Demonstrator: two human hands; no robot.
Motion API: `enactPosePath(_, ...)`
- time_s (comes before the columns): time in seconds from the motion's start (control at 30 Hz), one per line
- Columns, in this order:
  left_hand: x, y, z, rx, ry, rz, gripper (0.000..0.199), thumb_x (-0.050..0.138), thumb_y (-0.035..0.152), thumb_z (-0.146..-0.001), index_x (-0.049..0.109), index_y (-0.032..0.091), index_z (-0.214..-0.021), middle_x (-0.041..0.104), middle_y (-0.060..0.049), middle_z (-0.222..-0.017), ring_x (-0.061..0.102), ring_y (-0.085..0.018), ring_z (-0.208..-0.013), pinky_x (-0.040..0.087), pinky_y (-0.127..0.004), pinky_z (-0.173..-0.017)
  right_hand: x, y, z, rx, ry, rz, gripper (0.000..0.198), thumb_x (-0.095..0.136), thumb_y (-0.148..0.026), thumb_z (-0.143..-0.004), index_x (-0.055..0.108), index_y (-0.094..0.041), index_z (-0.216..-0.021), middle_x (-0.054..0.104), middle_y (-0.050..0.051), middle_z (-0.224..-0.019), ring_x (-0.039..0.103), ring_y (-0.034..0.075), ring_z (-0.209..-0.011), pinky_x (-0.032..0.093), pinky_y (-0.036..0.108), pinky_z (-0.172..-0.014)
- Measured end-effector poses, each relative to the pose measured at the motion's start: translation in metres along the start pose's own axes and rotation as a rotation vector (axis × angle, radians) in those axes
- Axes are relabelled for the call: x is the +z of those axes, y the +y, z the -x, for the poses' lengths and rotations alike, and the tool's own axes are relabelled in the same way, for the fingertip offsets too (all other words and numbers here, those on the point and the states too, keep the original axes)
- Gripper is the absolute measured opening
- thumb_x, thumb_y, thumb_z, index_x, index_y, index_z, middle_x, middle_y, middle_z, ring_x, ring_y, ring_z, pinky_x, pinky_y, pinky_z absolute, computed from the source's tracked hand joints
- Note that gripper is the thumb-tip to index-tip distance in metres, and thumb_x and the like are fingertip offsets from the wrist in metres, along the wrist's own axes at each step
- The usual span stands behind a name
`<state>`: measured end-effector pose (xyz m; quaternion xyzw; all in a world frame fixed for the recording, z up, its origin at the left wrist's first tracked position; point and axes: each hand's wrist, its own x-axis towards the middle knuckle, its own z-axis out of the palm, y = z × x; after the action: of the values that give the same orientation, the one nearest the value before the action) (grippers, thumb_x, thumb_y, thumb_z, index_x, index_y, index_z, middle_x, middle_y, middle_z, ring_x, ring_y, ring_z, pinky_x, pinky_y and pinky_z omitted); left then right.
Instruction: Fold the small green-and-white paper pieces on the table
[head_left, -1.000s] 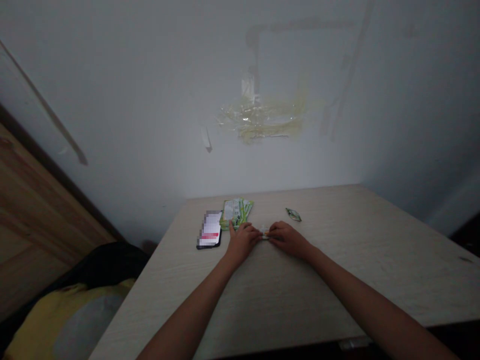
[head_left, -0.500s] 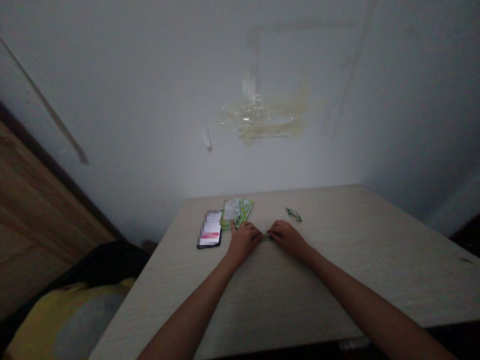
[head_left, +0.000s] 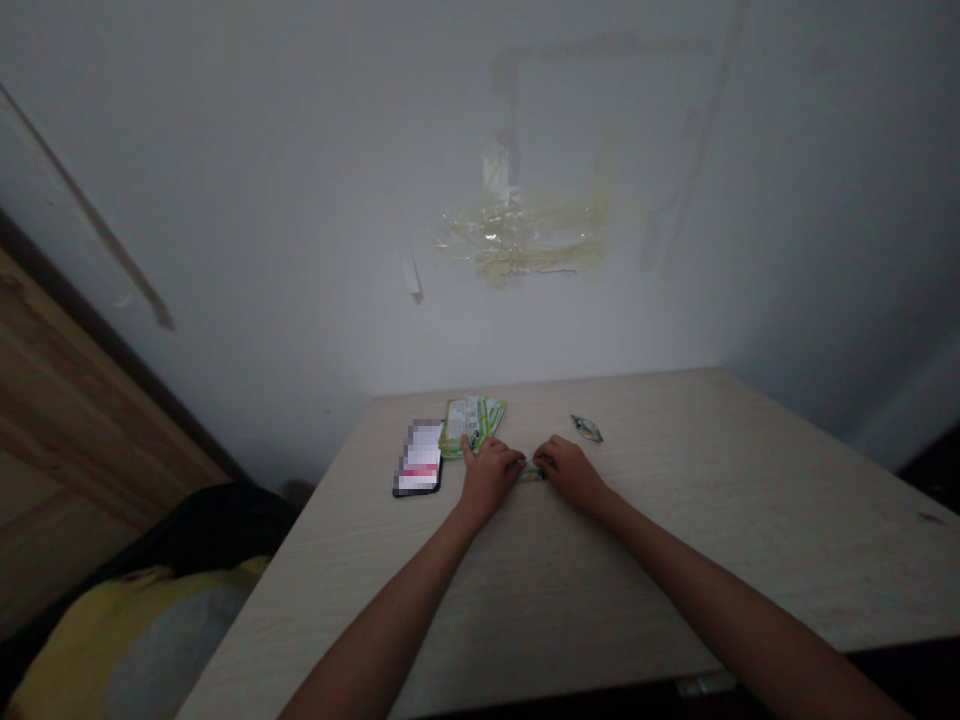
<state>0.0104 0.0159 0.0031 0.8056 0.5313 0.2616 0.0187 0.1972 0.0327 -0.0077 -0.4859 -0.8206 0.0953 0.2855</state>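
Note:
Between my hands, low over the table, is a small green-and-white packet (head_left: pixel 532 473), mostly covered by fingers. My left hand (head_left: pixel 487 474) is closed with its fingertips on the packet's left end. At the right end, my right hand (head_left: pixel 576 474) pinches with bent fingers. Just behind my left hand lies a fanned pile of flat green-and-white packets (head_left: pixel 471 420). A small green packet, folded narrow with pointed ends (head_left: pixel 586 428), rests apart beyond my right hand.
A phone (head_left: pixel 418 458) with a lit, partly blurred screen lies left of the pile. The pale wooden table (head_left: pixel 675 480) meets a wall (head_left: pixel 315 200) with old tape on it. A yellow and grey soft thing (head_left: pixel 142 640) is beside the table at lower left.
Both hands stay at the packet with only slight finger movement; my right hand has shifted slightly left. The pile, the phone and the folded packet have not moved.

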Motion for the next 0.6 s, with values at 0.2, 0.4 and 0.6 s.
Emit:
enactPosePath(0.2, 0.0003, 0.0007, -0.0021, -0.022, -0.009, -0.005, 0.013, 0.060, 0.033, -0.087, 0.072, 0.033, -0.094, 0.071, 0.000, -0.093, 0.054, -0.023, -0.108, -0.003, -0.068, -0.109, 0.0007, -0.0026, -0.0006, 0.001, 0.013, 0.068, 0.013, 0.054, -0.016, -0.089, 0.068, -0.017, -0.089, 0.064, 0.006, -0.088, 0.059, 0.017, -0.084, 0.042, 0.028, -0.078)
enactPosePath(0.4, -0.0004, 0.0004, -0.0022, -0.023, -0.024, -0.002, 0.014, 0.059, 0.034, -0.088, 0.072, 0.033, -0.091, 0.069, 0.000, -0.093, 0.053, -0.023, -0.108, -0.001, -0.069, -0.109, 0.0045, -0.0003, -0.0007, -0.015, 0.017, 0.097, 0.013, 0.053, -0.015, -0.089, 0.066, -0.017, -0.090, 0.064, 0.007, -0.089, 0.059, 0.018, -0.087, 0.040, 0.028, -0.078)
enactPosePath(0.6, 0.0005, -0.0015, -0.0016, -0.004, -0.038, 0.038, 0.013, 0.058, 0.033, -0.089, 0.070, 0.034, -0.094, 0.070, 0.001, -0.108, 0.049, -0.024, -0.118, -0.004, -0.073, -0.106, 0.0051, -0.0021, 0.0004, 0.017, 0.017, 0.100, 0.010, 0.054, -0.015, -0.089, 0.064, -0.016, -0.092, 0.061, 0.007, -0.094, 0.056, 0.019, -0.090, 0.039, 0.030, -0.080)
